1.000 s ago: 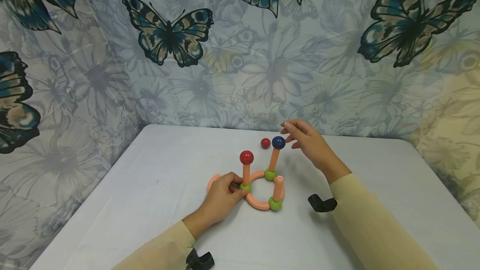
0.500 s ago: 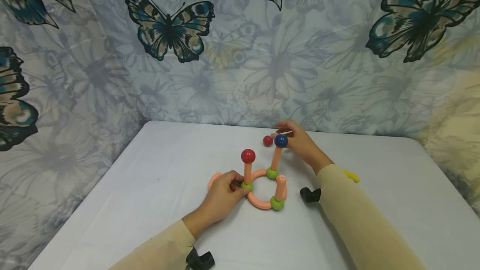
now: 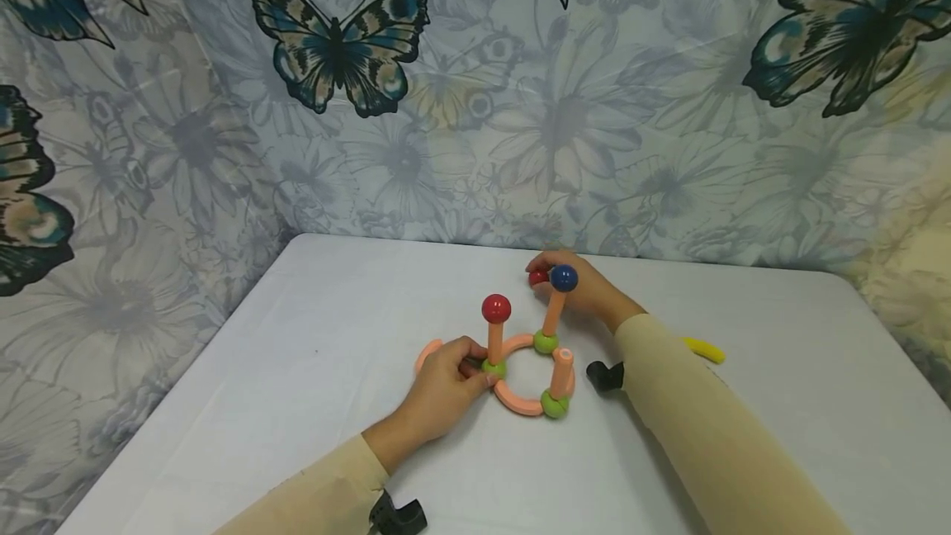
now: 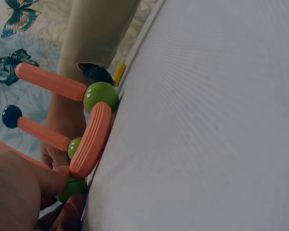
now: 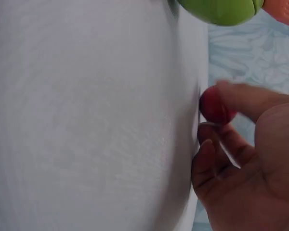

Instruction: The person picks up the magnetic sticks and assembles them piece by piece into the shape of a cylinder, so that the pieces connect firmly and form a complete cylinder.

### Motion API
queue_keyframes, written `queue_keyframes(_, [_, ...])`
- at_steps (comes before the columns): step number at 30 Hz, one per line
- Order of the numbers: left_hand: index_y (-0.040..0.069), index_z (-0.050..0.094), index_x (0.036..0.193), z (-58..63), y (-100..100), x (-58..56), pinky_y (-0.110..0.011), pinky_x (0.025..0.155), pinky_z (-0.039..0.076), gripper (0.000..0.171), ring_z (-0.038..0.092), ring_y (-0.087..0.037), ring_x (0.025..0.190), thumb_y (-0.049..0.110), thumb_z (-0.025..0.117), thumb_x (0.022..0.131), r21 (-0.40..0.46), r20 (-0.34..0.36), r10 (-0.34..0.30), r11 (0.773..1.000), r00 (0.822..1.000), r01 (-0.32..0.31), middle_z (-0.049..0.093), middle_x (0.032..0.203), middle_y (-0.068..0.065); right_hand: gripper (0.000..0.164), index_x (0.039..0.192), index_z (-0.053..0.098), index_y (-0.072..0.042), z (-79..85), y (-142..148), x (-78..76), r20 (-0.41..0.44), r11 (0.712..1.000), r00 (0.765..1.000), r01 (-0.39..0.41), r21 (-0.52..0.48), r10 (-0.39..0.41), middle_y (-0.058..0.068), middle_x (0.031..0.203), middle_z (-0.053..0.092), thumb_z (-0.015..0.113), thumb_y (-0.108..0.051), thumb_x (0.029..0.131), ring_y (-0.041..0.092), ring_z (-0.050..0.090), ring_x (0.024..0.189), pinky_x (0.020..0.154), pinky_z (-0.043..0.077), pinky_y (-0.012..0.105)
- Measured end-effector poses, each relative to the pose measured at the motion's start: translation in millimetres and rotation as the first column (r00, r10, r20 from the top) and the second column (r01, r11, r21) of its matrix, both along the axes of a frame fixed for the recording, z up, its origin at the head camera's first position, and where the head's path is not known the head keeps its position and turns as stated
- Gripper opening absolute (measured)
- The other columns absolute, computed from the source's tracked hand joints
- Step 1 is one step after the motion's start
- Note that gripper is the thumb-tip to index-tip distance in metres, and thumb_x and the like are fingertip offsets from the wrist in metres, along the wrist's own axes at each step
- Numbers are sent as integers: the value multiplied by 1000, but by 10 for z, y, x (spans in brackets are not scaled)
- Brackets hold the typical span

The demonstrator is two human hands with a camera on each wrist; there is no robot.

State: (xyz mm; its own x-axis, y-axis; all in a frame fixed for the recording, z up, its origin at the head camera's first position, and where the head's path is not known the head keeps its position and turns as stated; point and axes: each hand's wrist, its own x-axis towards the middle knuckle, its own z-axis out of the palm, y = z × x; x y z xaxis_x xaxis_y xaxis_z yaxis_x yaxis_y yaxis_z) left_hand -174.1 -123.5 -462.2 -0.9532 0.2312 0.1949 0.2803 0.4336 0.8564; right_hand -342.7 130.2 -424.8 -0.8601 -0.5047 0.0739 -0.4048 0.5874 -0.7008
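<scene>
My left hand (image 3: 442, 390) pinches a green ball (image 4: 72, 191) at the left of a ring of curved orange rods (image 3: 518, 404) on the table. Above that ball stands an orange rod topped with a red ball (image 3: 496, 309). A second rod, at the back of the ring, bears a blue ball (image 3: 564, 278); the front right rod (image 3: 562, 374) has a bare top. Behind the ring my right hand (image 3: 587, 287) has its thumb and fingers about a loose red ball (image 5: 216, 106), low at the tabletop. Part of that ball is hidden by the thumb.
A curved orange piece (image 3: 427, 355) lies partly behind my left hand. To the right, a yellow piece (image 3: 704, 349) lies beyond my right sleeve. The white table (image 3: 342, 304) ends at a butterfly-patterned cloth (image 3: 483, 147). Black wrist mounts (image 3: 399, 517) stick out from the sleeves.
My right hand has come down and left past the blue ball to the loose red ball and closed its fingers about it. The yellow piece has come into view. My left hand keeps its pinch.
</scene>
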Motion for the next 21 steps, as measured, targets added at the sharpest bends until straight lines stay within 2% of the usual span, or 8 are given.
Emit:
queue_keyframes(3, [5,72,111,0,16,8,-28,69,56,17,67,-10,77,4,82,97,3,-5,0,1000,1000,0,70,90,4,25,129,69,2,1,21,15,-13,999,1000,24,27,-24,18,124,68,70,0,104,40,62,121,108,46,59])
queue_keyframes(7, [4,72,110,11,30,13,-28,69,55,17,66,-10,77,3,82,97,2,-7,-1,1000,1000,1,69,89,3,28,134,69,-2,8,116,32,23,995,996,91,36,-92,18,132,67,70,-6,106,39,59,127,109,46,58])
queue_keyframes(13, [4,72,112,37,36,5,-28,69,55,18,66,-12,77,3,82,96,-11,-16,6,1000,1000,-6,69,92,2,29,138,66,-9,91,337,106,142,974,967,221,-50,-212,18,142,60,67,-10,109,40,57,126,90,55,48])
queue_keyframes(17, [4,71,111,34,22,14,-28,69,54,18,66,-12,77,4,83,96,-24,-9,15,1000,1000,-15,69,88,3,34,142,65,-10,200,457,227,146,962,960,253,-99,-237,16,141,59,70,-17,109,39,58,124,91,55,48])
queue_keyframes(21, [3,71,110,22,14,23,-28,69,54,18,66,-12,78,4,83,97,-25,-10,14,1000,1000,-14,68,88,3,39,146,61,-7,371,575,388,109,952,965,255,-169,-239,15,137,61,69,-21,110,34,61,119,95,54,49])
